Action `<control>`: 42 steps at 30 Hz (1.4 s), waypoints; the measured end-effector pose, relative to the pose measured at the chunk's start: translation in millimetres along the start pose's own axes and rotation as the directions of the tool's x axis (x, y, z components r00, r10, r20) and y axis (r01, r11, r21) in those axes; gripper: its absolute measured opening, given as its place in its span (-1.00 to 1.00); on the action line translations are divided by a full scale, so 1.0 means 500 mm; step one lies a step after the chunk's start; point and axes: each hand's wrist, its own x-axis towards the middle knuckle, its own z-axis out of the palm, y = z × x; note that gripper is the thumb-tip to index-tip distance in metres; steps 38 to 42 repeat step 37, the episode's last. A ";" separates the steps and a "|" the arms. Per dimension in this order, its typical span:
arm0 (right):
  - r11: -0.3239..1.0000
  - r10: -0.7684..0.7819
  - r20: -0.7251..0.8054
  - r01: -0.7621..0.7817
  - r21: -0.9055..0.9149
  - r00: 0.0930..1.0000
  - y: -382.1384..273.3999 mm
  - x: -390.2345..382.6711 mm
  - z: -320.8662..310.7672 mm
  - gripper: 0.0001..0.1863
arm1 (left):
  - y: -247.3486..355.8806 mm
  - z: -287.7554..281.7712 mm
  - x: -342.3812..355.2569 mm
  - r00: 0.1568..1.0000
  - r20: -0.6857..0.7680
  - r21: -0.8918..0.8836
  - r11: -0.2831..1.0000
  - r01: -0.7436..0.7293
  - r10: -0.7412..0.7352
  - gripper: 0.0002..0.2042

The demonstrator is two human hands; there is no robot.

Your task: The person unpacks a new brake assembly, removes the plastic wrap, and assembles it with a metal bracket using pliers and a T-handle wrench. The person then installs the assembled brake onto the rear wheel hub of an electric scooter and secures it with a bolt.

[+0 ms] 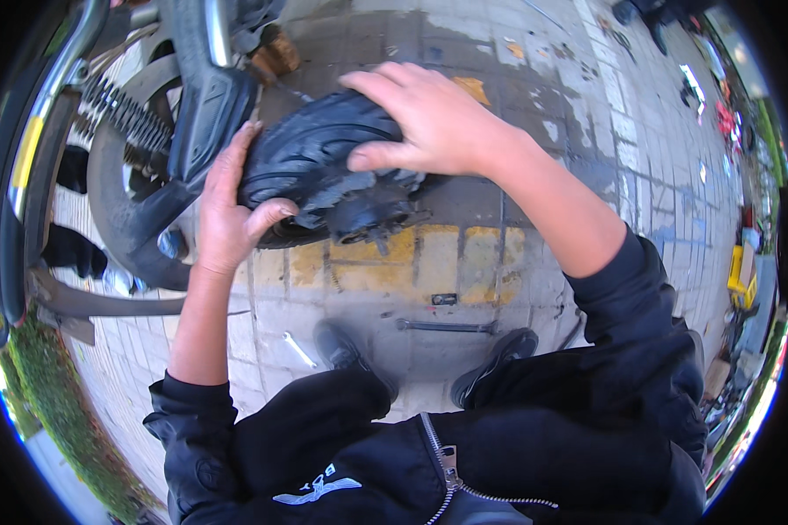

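A black tyre [311, 140] with curved tread grooves stands in front of me, beside a scooter or motorbike frame [203, 122]. My left hand [228, 197] grips its left side, thumb bent over the near edge. From the right, my right hand [433, 122] lies over the tread, fingers across the top and thumb spread along the near side. Dark, ragged material [328, 188] covers the near part of the tyre, and I cannot tell whether it is torn rubber or dirt. Below it, the hub area is in shadow.
A coil spring shock absorber [123, 114] sits at the left. Between my feet lies a dark metal bar [446, 327]; a spanner [299, 349] rests near my left shoe [346, 350]. A yellow box [742, 276] stands far right. Yellow paint [372, 262] marks the paving.
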 end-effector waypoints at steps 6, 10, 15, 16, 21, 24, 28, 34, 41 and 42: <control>0.999 -0.034 0.017 0.034 -0.005 0.999 -0.020 -0.002 -0.011 -0.07 | 0.022 -0.026 -0.178 0.935 -0.350 0.121 0.987 0.110 -0.061 -0.52; 1.000 0.000 0.025 0.000 -0.006 1.000 -0.026 0.009 -0.009 -0.06 | 0.074 0.035 -0.325 0.710 0.013 -0.353 0.661 0.662 -0.704 -0.75; 0.998 0.068 0.080 -0.069 0.012 0.995 -0.038 0.013 -0.010 -0.05 | 0.120 0.190 -0.361 0.251 0.764 -0.504 -0.307 0.807 -0.594 -0.66; 0.998 0.067 0.082 -0.068 0.010 0.994 -0.042 0.017 -0.011 -0.06 | 0.124 0.213 -0.350 0.248 0.802 -0.510 -0.407 0.758 -0.543 -0.67; 0.999 0.031 0.027 -0.032 0.020 0.999 -0.055 0.013 0.000 -0.09 | 0.129 0.269 -0.297 0.321 0.814 -0.579 -0.625 0.524 -0.485 -0.68; 1.000 0.002 0.024 -0.002 -0.003 1.000 -0.052 0.012 0.002 -0.09 | 0.131 0.283 -0.287 0.337 0.805 -0.593 -0.654 0.470 -0.488 -0.69; 0.999 0.033 0.056 -0.034 0.011 0.998 -0.050 0.007 -0.002 -0.07 | 0.146 0.296 -0.294 0.262 0.788 -0.607 -0.629 0.486 -0.557 -0.61; 1.000 0.003 0.030 -0.003 0.012 1.000 -0.031 0.007 0.000 -0.09 | 0.089 0.278 -0.294 0.207 0.552 -0.800 -0.443 0.404 -0.808 -0.41; 1.000 -0.012 0.022 0.012 0.026 1.000 -0.032 0.020 0.000 -0.11 | 0.063 0.221 -0.293 0.170 0.371 -0.894 -0.301 0.332 -0.913 -0.29; 1.000 -0.012 0.022 0.012 0.026 1.000 -0.032 0.020 0.000 -0.11 | 0.063 0.221 -0.293 0.170 0.371 -0.894 -0.301 0.332 -0.913 -0.29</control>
